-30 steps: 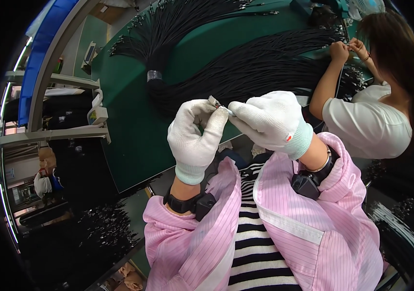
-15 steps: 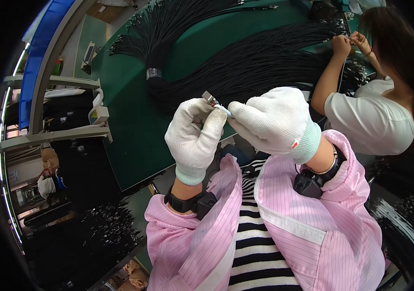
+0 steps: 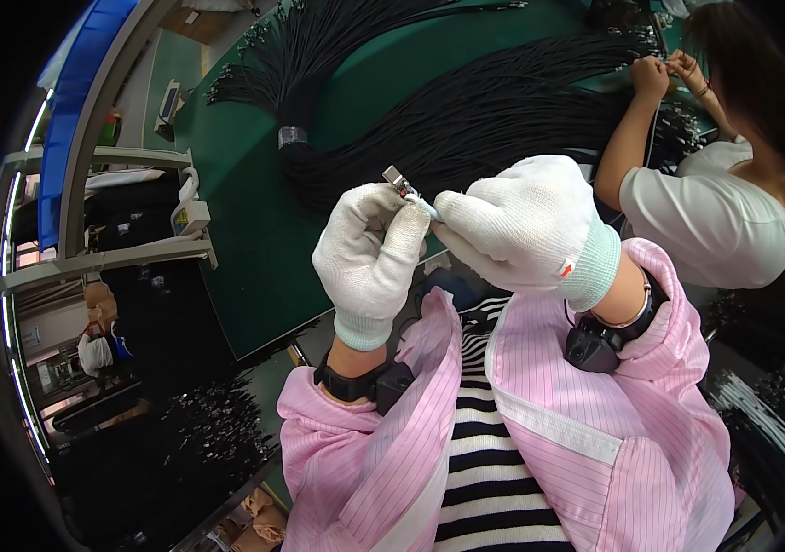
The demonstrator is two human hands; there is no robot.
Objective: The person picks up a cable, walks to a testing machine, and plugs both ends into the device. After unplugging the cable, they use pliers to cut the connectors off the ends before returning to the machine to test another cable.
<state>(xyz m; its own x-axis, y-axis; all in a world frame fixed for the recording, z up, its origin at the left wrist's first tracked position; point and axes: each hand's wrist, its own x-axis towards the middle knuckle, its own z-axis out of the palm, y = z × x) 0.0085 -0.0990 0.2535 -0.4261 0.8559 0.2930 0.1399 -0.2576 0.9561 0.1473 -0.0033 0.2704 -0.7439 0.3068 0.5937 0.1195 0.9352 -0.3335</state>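
Observation:
My left hand (image 3: 367,262), in a white knit glove, is closed in a pinch, with thumb and forefinger on a small silver cable connector (image 3: 394,176). Tiny coloured wires, one red, show just below its metal shell. A narrow pale-blue piece (image 3: 428,212) runs from there toward my right hand (image 3: 529,225), also gloved. The thumb and forefinger of that hand are pinched on the pale-blue piece's end; whether it is a sleeve or a tool tip I cannot tell. Both hands are raised over the near side of the green table (image 3: 245,308), fingertips close together.
A thick bundle of black cables (image 3: 466,115) curves across the table, tied by a clear band (image 3: 292,137). On the right a person in a white top (image 3: 710,216) works at cable ends with both hands. A metal frame (image 3: 135,258) stands at left, with dark cables (image 3: 172,451) below.
My right hand has tilted slightly and its wrist has shifted a little to the right. The connector has turned slightly; both pinches are kept.

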